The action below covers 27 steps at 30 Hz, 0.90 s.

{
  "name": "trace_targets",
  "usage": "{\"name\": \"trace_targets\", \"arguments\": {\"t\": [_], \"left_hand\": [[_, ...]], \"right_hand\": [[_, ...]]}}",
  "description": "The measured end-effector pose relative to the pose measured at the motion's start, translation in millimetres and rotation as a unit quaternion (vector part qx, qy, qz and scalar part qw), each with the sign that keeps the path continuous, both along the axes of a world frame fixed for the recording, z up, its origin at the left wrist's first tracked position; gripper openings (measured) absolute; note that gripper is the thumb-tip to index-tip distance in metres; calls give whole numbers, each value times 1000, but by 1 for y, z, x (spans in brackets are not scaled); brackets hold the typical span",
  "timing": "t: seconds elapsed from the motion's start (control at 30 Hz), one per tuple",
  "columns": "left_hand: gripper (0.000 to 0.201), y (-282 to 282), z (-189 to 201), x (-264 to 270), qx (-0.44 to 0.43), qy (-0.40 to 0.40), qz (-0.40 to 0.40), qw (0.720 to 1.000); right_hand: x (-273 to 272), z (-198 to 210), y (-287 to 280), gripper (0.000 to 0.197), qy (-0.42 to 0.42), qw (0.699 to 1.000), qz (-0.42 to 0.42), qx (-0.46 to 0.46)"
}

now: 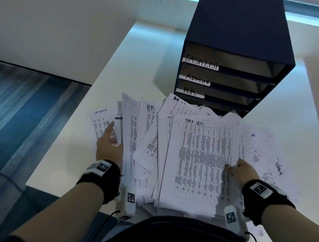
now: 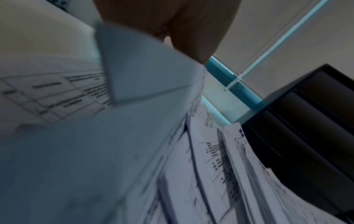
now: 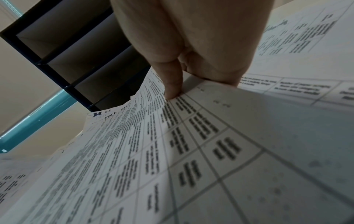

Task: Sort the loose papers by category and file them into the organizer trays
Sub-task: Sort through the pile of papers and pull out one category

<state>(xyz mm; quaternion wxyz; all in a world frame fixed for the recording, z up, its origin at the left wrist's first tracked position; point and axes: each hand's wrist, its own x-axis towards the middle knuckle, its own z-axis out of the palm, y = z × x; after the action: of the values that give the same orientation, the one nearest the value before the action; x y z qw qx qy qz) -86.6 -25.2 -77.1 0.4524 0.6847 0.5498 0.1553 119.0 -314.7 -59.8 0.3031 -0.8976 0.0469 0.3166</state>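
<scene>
From the head view, loose papers sprawl across the near edge of the worktop, touching the foot of the dark organizer further back. The left hand lies flat, fingers straight, on a sheet at the pile's left side. The right hand pinches the TASK LIST sheet at its right edge.

The left wrist view is blurred; the grasp is unclear.

In the right wrist view, the thumb clamps that sheet. Paper is light, limp and probably slippery, so an edge pinch suits it.
</scene>
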Motion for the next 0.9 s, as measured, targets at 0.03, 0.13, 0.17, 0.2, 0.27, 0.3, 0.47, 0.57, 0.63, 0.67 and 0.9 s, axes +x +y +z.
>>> {"name": "trace_targets", "arguments": {"t": [0.03, 0.13, 0.17, 0.2, 0.27, 0.3, 0.47, 0.57, 0.63, 0.67, 0.9], "left_hand": [[42, -1, 1, 1, 21, 9, -24, 999], [13, -2, 6, 2, 21, 41, -57, 997], [13, -3, 5, 2, -3, 61, -59, 996], [15, -4, 4, 2, -25, 77, -60, 995], [23, -4, 1, 1, -32, 86, -44, 995], [29, -4, 0, 0, -15, 88, -32, 996], [28, -7, 8, -2, 97, 95, -21, 990], [32, -10, 19, 0, 138, 87, 35, 986], [31, -6, 23, 2, 145, 80, 44, 985], [24, -2, 26, 3, 143, 76, 45, 986], [23, 23, 61, 9, 120, -59, 74, 988]], "right_hand": [[-1, 0, 0, 33, -2, 1000, 2, -1], [-2, 1, 1, 33, -1, 1000, -1, 5], [-2, 2, 1, 33, -1, 1000, -2, 7], [-2, 3, 1, 33, -3, 1000, -2, 6], [-3, 4, 1, 34, -5, 1000, 3, 3], [-3, 4, 1, 33, -4, 1000, 5, 2], [0, 0, 0, 32, 3, 1000, 13, -6], [0, -1, 0, 33, 3, 1000, 7, 4], [0, -2, -1, 34, -1, 1000, 1, 11], [-1, -2, -1, 35, -3, 1000, 0, 10], [-2, 0, -1, 33, -5, 1000, 4, 6]]}}
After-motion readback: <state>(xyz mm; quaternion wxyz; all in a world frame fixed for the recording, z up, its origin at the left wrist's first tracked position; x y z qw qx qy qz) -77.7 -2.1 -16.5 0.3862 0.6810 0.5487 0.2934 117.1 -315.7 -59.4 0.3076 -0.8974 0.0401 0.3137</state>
